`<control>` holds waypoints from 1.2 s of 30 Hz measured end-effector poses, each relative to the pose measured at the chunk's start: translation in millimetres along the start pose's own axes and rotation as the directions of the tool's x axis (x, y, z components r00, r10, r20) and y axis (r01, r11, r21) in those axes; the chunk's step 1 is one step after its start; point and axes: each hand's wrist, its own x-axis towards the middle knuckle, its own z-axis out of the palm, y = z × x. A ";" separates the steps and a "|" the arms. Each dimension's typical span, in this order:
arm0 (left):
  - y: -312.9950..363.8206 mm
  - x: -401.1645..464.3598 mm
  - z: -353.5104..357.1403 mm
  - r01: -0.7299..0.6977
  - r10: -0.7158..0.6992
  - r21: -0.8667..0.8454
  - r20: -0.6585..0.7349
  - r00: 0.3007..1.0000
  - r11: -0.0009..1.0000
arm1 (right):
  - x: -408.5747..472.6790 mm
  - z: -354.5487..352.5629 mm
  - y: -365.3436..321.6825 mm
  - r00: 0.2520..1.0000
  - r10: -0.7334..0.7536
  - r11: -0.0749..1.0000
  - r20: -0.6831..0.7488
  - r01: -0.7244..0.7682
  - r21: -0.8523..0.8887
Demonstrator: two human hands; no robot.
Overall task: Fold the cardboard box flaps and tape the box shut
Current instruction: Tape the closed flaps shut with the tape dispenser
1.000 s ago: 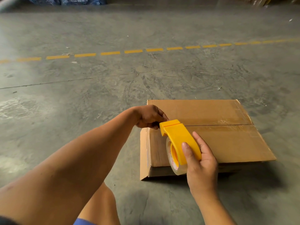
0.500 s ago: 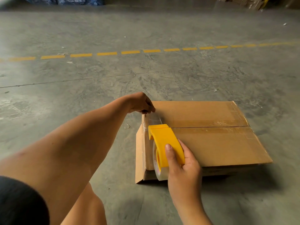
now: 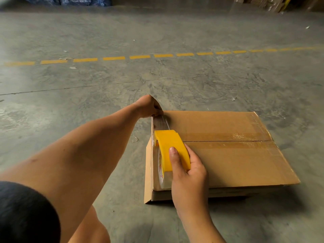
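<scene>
Right hand (image 3: pixel 188 174) wrapped around yellow tape dispenser (image 3: pixel 172 148), roll (image 3: pixel 164 178) partly hidden. Cardboard box (image 3: pixel 228 158) flat on concrete floor (image 3: pixel 105 88), flaps closed. Clear tape strip (image 3: pixel 160 122) faint. Left hand (image 3: pixel 149 106) pinching tape end, fingertips hidden.

Our right hand (image 3: pixel 188 170) now has the yellow tape holder (image 3: pixel 171 148) closer to us, along the left edge of the box (image 3: pixel 228 155). Before, it sat over the middle line. Our left hand (image 3: pixel 149 106) is now at the far left corner, pinching the tape (image 3: pixel 160 122), which stretches longer between both hands.
</scene>
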 end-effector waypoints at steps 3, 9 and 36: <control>0.7 2.8 -1.8 -0.030 0.032 0.034 -0.056 0.998 0.999 | 8.8 2.6 -2.3 1.000 -0.010 1.000 0.008 0.010 -0.025; -3.1 5.7 6.4 -0.086 0.099 0.128 -0.098 0.990 0.988 | 16.3 9.2 -1.7 1.000 -0.017 0.999 -0.018 0.016 -0.038; -14.5 11.6 26.7 -0.152 0.169 0.093 -0.216 0.962 0.984 | 21.3 21.9 14.1 0.995 0.098 0.992 -0.027 -0.100 -0.074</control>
